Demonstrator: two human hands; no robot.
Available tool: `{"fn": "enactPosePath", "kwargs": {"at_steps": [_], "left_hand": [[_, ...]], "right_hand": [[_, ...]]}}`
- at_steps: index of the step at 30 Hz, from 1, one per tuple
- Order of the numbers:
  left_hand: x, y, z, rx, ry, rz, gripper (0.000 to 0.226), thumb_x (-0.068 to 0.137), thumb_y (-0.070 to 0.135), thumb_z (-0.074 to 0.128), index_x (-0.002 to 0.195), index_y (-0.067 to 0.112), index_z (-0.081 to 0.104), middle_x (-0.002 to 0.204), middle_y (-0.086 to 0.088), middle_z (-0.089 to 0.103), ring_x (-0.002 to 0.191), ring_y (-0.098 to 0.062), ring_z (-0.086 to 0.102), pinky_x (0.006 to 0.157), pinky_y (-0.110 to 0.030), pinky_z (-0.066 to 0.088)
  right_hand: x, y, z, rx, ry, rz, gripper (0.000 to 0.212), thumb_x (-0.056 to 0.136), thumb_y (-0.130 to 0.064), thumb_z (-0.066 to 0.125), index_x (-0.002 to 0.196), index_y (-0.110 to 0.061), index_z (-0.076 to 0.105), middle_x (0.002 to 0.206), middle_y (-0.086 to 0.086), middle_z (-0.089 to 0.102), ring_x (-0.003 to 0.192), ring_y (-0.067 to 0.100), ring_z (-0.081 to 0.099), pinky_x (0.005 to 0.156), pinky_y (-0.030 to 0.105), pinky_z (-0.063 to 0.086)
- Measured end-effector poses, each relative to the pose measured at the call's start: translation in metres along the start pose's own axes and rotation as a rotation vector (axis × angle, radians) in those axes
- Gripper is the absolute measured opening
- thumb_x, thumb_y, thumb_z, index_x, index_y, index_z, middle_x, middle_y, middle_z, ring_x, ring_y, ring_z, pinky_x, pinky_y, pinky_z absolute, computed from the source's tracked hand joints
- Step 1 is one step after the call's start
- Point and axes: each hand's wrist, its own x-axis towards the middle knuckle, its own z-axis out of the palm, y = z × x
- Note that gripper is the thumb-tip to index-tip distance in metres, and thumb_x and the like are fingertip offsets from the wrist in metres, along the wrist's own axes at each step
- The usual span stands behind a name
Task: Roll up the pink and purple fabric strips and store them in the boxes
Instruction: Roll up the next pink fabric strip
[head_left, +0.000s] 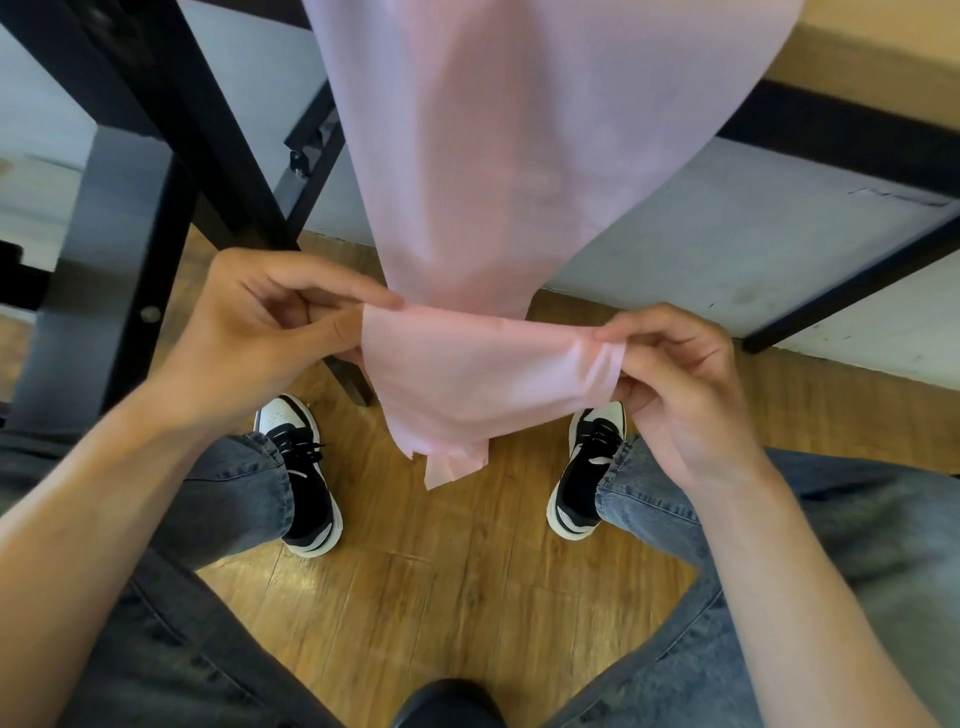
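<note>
A pale pink fabric strip (483, 374) is seen, shading toward lilac where a lighter length (498, 130) hangs down from above; no print is shown on either, only a plain weave. The floor (441, 587) is coloured a warm honey brown, with a wood-grain plank pattern. The jeans (810, 525) are coloured a faded grey-blue, with darker seams. The sneakers (306, 488) are patterned in black and white, with black laces and white soles. The frame (171, 119) under the counter is painted black. The wall (701, 249) behind is coloured a dull grey-white, marked with smudges, and a tan band (878, 62) is seen at the upper right.
</note>
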Motion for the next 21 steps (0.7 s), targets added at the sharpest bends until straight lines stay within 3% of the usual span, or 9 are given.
{"fn": "enactPosePath", "kwargs": {"at_steps": [2,4,7,10,12,16,19,21], "left_hand": [[0.000,-0.002,-0.003,-0.046,-0.023,-0.043,0.025,0.085,0.009,0.069,0.108,0.000,0.070,0.097,0.001,0.079,0.084,-0.020,0.077,0.073,-0.028,0.063],[0.000,-0.003,-0.005,-0.090,-0.077,-0.053,0.019,0.085,0.015,0.074,0.103,0.011,0.078,0.100,-0.003,0.079,0.088,-0.022,0.077,0.076,-0.030,0.063],[-0.001,0.000,-0.005,-0.165,-0.135,-0.061,0.027,0.079,0.031,0.084,0.104,0.022,0.079,0.100,-0.004,0.079,0.088,-0.021,0.077,0.079,-0.031,0.063],[-0.001,0.001,-0.004,-0.177,-0.098,-0.060,0.024,0.080,0.033,0.083,0.101,0.024,0.080,0.098,-0.001,0.079,0.087,-0.018,0.077,0.076,-0.029,0.063],[0.000,0.003,-0.002,-0.154,-0.059,-0.049,0.018,0.083,0.030,0.079,0.099,0.024,0.079,0.096,0.000,0.079,0.086,-0.018,0.077,0.074,-0.027,0.063],[0.001,0.005,0.000,-0.027,0.043,-0.015,0.012,0.081,0.006,0.070,0.092,0.010,0.075,0.093,0.008,0.079,0.085,-0.013,0.077,0.072,-0.022,0.062],[0.001,0.007,-0.001,-0.043,0.077,-0.002,0.018,0.079,0.014,0.076,0.092,0.025,0.079,0.098,0.004,0.079,0.089,-0.018,0.077,0.073,-0.025,0.062],[0.001,0.007,0.000,-0.068,0.072,0.019,0.013,0.079,0.019,0.078,0.090,0.026,0.079,0.102,0.000,0.079,0.094,-0.022,0.077,0.076,-0.028,0.063]], "right_hand": [[0.000,0.000,-0.002,0.084,-0.010,0.040,0.032,0.082,0.003,0.061,0.077,-0.022,0.080,0.073,-0.004,0.071,0.066,0.009,0.067,0.056,0.019,0.054],[0.000,0.001,-0.006,0.150,-0.014,0.084,0.037,0.084,0.003,0.053,0.076,-0.022,0.080,0.072,-0.003,0.070,0.066,0.009,0.066,0.057,0.019,0.054],[0.002,0.002,-0.007,0.255,-0.061,0.114,0.014,0.080,-0.009,0.076,0.084,-0.022,0.081,0.078,-0.003,0.072,0.072,0.008,0.067,0.061,0.019,0.056],[0.003,0.002,-0.012,0.277,-0.129,0.132,0.022,0.074,-0.016,0.082,0.095,-0.022,0.081,0.085,-0.004,0.075,0.078,0.007,0.070,0.067,0.019,0.058],[0.002,0.001,-0.011,0.259,-0.144,0.112,0.025,0.074,-0.021,0.085,0.099,-0.023,0.080,0.088,-0.005,0.076,0.081,0.006,0.071,0.070,0.019,0.058],[0.000,-0.001,-0.002,0.072,-0.040,0.040,0.015,0.075,-0.023,0.077,0.088,-0.028,0.081,0.084,-0.008,0.077,0.077,0.006,0.072,0.064,0.020,0.058],[0.001,-0.001,-0.001,-0.081,0.012,-0.016,0.019,0.082,-0.010,0.081,0.087,-0.028,0.080,0.088,-0.004,0.078,0.081,0.013,0.074,0.065,0.025,0.059],[0.000,0.000,-0.002,-0.155,0.039,-0.062,0.025,0.084,-0.003,0.076,0.088,-0.028,0.079,0.089,-0.002,0.078,0.082,0.015,0.074,0.066,0.028,0.060]]}}
